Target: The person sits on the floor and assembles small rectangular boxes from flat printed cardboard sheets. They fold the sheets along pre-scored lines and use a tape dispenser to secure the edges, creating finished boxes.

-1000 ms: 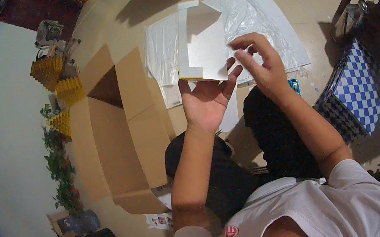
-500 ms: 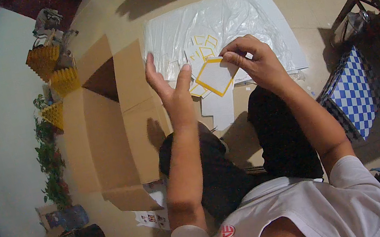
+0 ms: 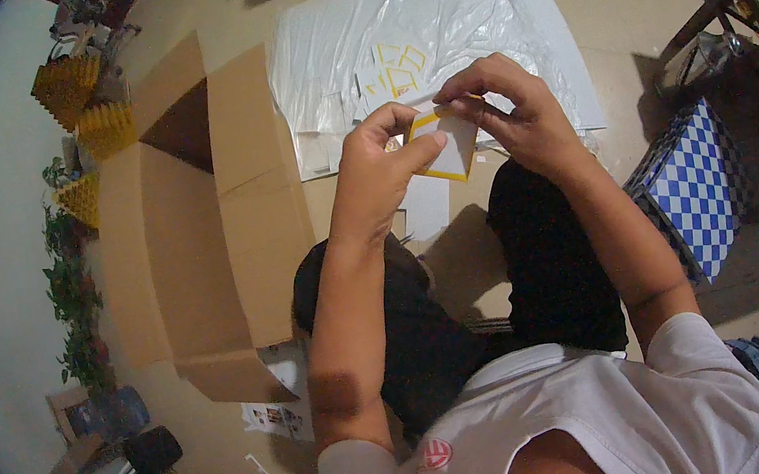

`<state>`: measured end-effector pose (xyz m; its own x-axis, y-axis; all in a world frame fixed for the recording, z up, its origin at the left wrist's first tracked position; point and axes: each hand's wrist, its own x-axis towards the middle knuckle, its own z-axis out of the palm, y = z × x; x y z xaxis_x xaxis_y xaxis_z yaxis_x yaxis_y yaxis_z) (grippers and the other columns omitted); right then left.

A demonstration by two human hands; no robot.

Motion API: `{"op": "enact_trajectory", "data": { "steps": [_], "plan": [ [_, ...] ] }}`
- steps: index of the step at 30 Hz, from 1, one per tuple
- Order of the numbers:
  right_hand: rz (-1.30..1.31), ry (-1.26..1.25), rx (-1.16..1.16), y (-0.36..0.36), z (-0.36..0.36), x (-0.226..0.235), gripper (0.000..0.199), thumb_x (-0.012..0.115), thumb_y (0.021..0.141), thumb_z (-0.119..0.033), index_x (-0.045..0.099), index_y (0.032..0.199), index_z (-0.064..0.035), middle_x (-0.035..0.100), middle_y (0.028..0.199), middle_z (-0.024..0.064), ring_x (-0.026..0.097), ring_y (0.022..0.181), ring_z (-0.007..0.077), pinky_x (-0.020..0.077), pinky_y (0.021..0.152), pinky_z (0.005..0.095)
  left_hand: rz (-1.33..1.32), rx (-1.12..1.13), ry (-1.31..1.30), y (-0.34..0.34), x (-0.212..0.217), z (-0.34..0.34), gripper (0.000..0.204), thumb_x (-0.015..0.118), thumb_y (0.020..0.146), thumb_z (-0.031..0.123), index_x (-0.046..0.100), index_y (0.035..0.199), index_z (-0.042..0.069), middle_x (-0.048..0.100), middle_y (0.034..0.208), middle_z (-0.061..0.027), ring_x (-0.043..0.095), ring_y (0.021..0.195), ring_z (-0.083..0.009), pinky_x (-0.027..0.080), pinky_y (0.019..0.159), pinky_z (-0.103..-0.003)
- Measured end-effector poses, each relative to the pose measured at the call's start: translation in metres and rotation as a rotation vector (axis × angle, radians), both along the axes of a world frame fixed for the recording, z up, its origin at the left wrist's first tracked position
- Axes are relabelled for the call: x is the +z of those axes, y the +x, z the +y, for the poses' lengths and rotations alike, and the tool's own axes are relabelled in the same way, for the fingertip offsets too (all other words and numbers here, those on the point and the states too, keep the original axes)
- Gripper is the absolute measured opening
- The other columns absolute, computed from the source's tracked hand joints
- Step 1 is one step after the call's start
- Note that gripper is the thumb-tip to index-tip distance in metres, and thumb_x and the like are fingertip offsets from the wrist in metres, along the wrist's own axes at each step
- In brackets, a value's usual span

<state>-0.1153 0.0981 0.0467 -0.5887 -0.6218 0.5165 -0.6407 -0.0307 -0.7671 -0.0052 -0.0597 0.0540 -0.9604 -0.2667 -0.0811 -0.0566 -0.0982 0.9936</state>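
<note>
In hand: I pinch a yellow-edged square piece (image 3: pixel 443 147) between my left hand (image 3: pixel 378 171) and right hand (image 3: pixel 512 112), fingers clenched on its edges, above my lap.
Done: several yellow frames (image 3: pixel 399 69) lie far on the plastic sheet (image 3: pixel 502 12).
Left: this piece, I judge, unfinished.

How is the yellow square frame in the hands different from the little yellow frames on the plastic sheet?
The held yellow frame looks bigger than the small yellow frames. It is up in the air, pinched between the left hand and right hand; the small ones lie flat and untouched on the clear plastic sheet. All are yellow, with open middles.
</note>
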Motion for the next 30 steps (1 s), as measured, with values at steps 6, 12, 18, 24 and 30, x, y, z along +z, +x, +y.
{"op": "enact_trajectory", "data": {
  "steps": [6, 12, 18, 24, 30],
  "plan": [
    [0.136, 0.083, 0.038, -0.004, 0.006, 0.005, 0.017, 0.071, 0.078, -0.012, 0.066, 0.094, -0.0088, 0.064, 0.088, 0.0043, 0.056, 0.08, 0.0219, 0.0454, 0.075, 0.0329, 0.009, 0.01, -0.044, -0.001, -0.003, -0.001, 0.014, 0.071, 0.078, 0.004, 0.06, 0.086, 0.003, 0.061, 0.083, -0.0015, 0.055, 0.075, -0.007, 0.048, 0.067, -0.023],
    [0.026, 0.088, 0.056, -0.007, 0.007, 0.0, 0.02, 0.071, 0.079, -0.012, 0.066, 0.096, -0.0043, 0.062, 0.087, 0.0056, 0.054, 0.081, 0.0197, 0.0444, 0.076, 0.0313, 0.03, 0.048, 0.01, -0.006, -0.005, 0.004, 0.016, 0.071, 0.078, 0.004, 0.06, 0.09, 0.003, 0.061, 0.087, -0.0023, 0.056, 0.08, -0.008, 0.049, 0.07, -0.024],
    [0.009, 0.124, 0.053, -0.011, 0.009, -0.003, 0.017, 0.068, 0.084, -0.014, 0.064, 0.095, -0.0017, 0.062, 0.088, 0.0054, 0.054, 0.083, 0.0173, 0.0433, 0.079, 0.0296, -0.029, 0.01, -0.069, -0.01, 0.001, 0.006, 0.016, 0.069, 0.079, 0.005, 0.06, 0.092, 0.001, 0.061, 0.087, -0.0032, 0.056, 0.079, -0.0084, 0.048, 0.069, -0.024],
    [-0.443, 0.098, 0.155, -0.015, 0.013, -0.01, 0.016, 0.063, 0.085, -0.018, 0.063, 0.089, -0.0024, 0.062, 0.083, 0.0013, 0.055, 0.082, 0.0115, 0.0433, 0.078, 0.027, 0.003, -0.042, -0.163, -0.016, -0.006, 0.009, 0.019, 0.069, 0.079, 0.007, 0.059, 0.094, 0.002, 0.06, 0.089, -0.0035, 0.054, 0.081, -0.0077, 0.047, 0.068, -0.023],
    [-0.747, 0.207, 0.198, -0.024, 0.018, -0.01, 0.017, 0.06, 0.082, -0.02, 0.065, 0.088, -0.0052, 0.062, 0.082, -0.0018, 0.054, 0.078, 0.0077, 0.0408, 0.072, 0.0227, 0.018, -0.033, -0.202, -0.022, -0.007, 0.015, 0.033, 0.069, 0.078, 0.002, 0.053, 0.106, 0.002, 0.057, 0.094, -0.0046, 0.054, 0.082, -0.0081, 0.047, 0.07, -0.021]
  ]
}}
